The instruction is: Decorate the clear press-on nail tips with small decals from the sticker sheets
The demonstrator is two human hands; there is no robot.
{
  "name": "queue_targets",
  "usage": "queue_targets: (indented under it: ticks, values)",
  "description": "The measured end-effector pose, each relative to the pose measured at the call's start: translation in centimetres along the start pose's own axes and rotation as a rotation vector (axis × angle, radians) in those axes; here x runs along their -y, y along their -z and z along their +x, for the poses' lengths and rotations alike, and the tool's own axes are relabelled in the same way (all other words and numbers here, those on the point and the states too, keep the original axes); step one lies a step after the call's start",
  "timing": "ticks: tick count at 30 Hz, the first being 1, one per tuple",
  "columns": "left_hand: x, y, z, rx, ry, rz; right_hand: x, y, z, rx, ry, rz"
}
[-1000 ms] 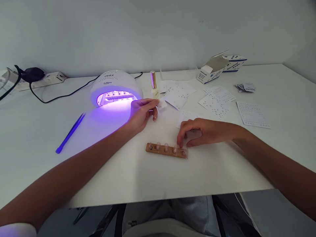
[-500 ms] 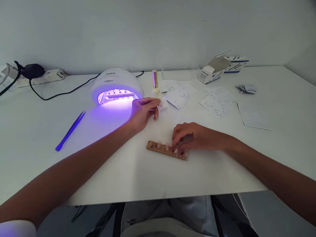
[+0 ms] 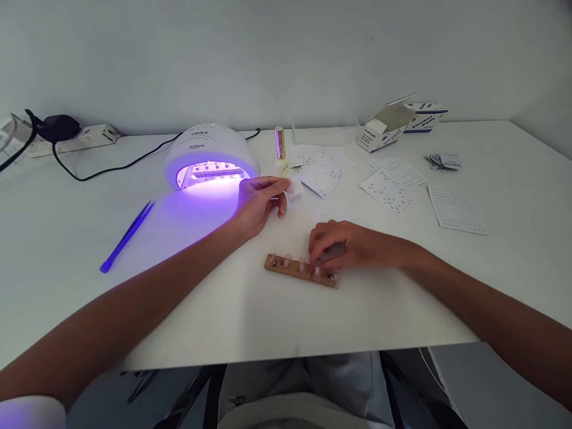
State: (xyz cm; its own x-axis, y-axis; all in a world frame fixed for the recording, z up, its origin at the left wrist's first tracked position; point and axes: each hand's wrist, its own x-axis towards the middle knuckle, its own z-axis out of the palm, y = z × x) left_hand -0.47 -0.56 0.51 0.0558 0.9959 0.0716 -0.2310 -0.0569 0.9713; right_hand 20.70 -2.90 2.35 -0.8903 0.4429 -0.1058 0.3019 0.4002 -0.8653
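Observation:
A wooden strip (image 3: 286, 269) with several clear nail tips stands on the white table (image 3: 250, 322) in front of me. My right hand (image 3: 346, 246) rests on its right end, fingers curled down onto the tips; what they pinch is hidden. My left hand (image 3: 259, 201) lies further back, near the mouth of the lit UV nail lamp (image 3: 210, 156), thumb and forefinger closed on a small white pad (image 3: 294, 189). A gold-capped bottle (image 3: 280, 151) stands just behind that pad.
Several white sticker sheets (image 3: 393, 185) lie scattered at the right. Behind them sit two opened small boxes (image 3: 384, 128) and torn wrappers (image 3: 442, 160). A blue stick tool (image 3: 126, 238) lies at the left. A power strip with black cable (image 3: 75, 140) runs along the back left.
My right hand has slid left along the wooden strip and settled lower on the nail tips. My left hand has stayed put with the white pad.

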Motion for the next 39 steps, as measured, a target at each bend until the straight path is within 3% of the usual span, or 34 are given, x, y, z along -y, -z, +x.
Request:
queue_targets:
  ticks: [9, 20, 24, 30, 39]
  values:
    - [-0.3, -0.2, -0.1, -0.005, 0.003, -0.004, 0.0, 0.5, 0.1, -0.048, -0.050, 0.182]
    - [0.0, -0.3, -0.4, 0.002, -0.046, 0.109, -1.3, 1.4, -0.1, -0.536, -0.147, 0.438]
    - [-0.2, -0.7, -1.0, 0.011, -0.170, 0.256, -1.6, 1.1, 0.0, -0.634, -0.099, 0.373]
    - [-0.5, -1.5, -2.1, 0.011, -0.433, 0.421, -1.8, 0.5, 0.5, -0.682, -0.106, 0.278]
    - [0.0, -1.1, -1.6, 0.011, -0.463, 0.383, -3.6, 2.3, 0.4, -0.793, -0.116, 0.090]
